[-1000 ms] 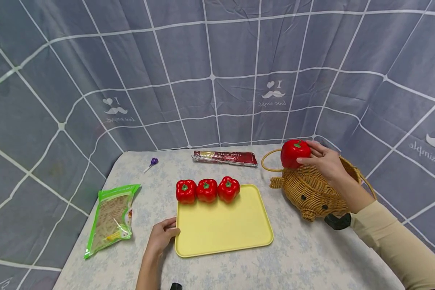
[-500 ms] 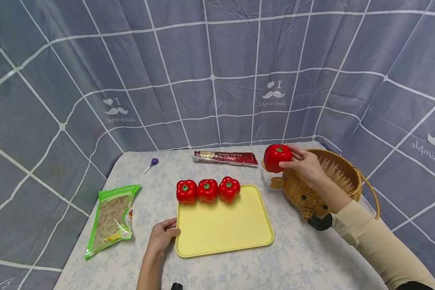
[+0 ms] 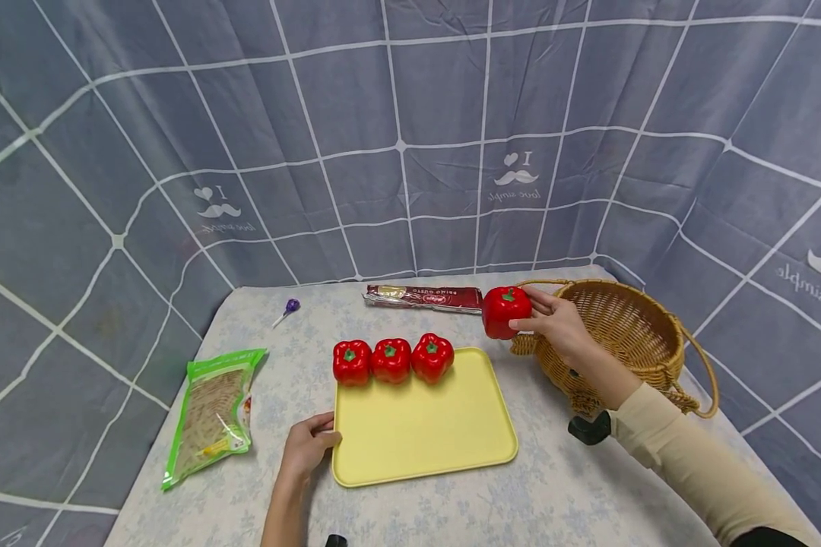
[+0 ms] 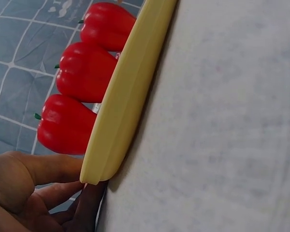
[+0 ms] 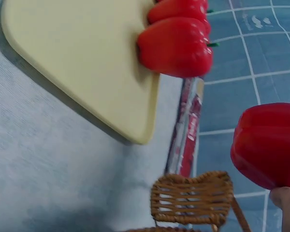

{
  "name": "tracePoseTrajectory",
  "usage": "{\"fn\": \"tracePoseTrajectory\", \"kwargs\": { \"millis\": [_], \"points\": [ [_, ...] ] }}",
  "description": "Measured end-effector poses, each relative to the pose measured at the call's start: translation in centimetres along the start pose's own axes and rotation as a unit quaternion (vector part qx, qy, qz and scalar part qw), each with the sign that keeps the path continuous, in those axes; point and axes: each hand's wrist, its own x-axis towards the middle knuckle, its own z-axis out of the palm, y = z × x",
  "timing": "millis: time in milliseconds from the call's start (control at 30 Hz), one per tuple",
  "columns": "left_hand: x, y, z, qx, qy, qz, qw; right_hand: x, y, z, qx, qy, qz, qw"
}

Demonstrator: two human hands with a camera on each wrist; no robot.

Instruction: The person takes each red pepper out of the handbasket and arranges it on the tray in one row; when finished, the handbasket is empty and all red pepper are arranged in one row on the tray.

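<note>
In the head view my right hand [image 3: 559,325] holds a red bell pepper [image 3: 506,312] in the air, just left of the wicker basket [image 3: 605,327]. Its thumb shows on the pepper [image 5: 268,145] in the right wrist view. A yellow tray [image 3: 424,437] lies on the table, and three red bell peppers [image 3: 391,360] stand in a row along its far edge. My left hand [image 3: 306,448] grips the tray's left edge. The left wrist view shows the thumb against the rim and the other fingers [image 4: 89,203] lower, partly hidden by the tray.
Behind the tray lies a long dark-red packet [image 3: 424,298]. A purple lollipop [image 3: 290,306] is at the back left, and a green-edged clear bag [image 3: 212,414] lies left of the tray. The basket's handle [image 3: 705,372] sticks out to the right. A blue checked curtain [image 3: 445,182] encloses the table.
My right hand has carried the red bell pepper leftward and lower, from above the basket to beside it. The left hand and the tray stay practically where they were.
</note>
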Motion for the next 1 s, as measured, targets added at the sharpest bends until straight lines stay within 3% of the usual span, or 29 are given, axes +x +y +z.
{"fn": "tracePoseTrajectory", "kwargs": {
  "millis": [267, 467, 733, 1000],
  "points": [
    [-0.1, 0.3, 0.3, 0.009, 0.008, -0.007, 0.9999, 0.1, 1.2, 1.4, 0.016, -0.008, -0.003, 0.9998],
    [-0.1, 0.5, 0.3, 0.035, 0.022, 0.011, 0.9991, 0.1, 2.3, 2.7, 0.018, -0.01, 0.004, 0.9998],
    [-0.2, 0.7, 0.1, 0.034, 0.024, 0.013, 0.999, 0.1, 4.1, 4.6, 0.024, -0.001, -0.001, 0.9997],
    [-0.3, 0.6, -0.1, 0.017, 0.013, 0.008, 0.9997, 0.1, 6.2, 6.0, -0.029, 0.008, 0.003, 0.9995]
  ]
}}
